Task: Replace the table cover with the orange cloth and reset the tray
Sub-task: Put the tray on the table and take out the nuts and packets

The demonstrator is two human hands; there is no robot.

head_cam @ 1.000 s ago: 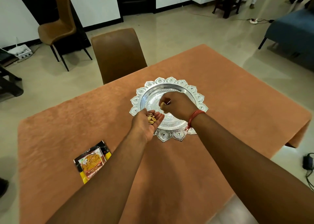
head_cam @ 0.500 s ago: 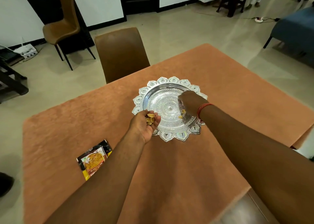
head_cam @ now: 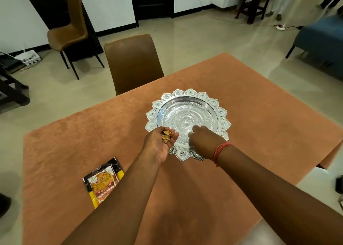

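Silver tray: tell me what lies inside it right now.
The silver tray shows bare embossed metal. The right hand covers its near part, so anything beneath cannot be seen. The shells sit in the left hand.

I see a bench (head_cam: 259, 103) that fills the middle and bottom of the frame. An orange cloth (head_cam: 78, 142) covers all of its top and hangs down over the edge at the right. The cloth looks soft and a bit fuzzy. Two things lie right on the cloth. One is a round silver tray (head_cam: 187, 103) with a pointy, petal-shaped rim, sitting near the middle of the frame. The other is a flat snack packet (head_cam: 103, 181), black and yellow with a food picture on it, lying at the lower left, well apart from the tray. The bench stands on a shiny pale floor (head_cam: 204, 44).
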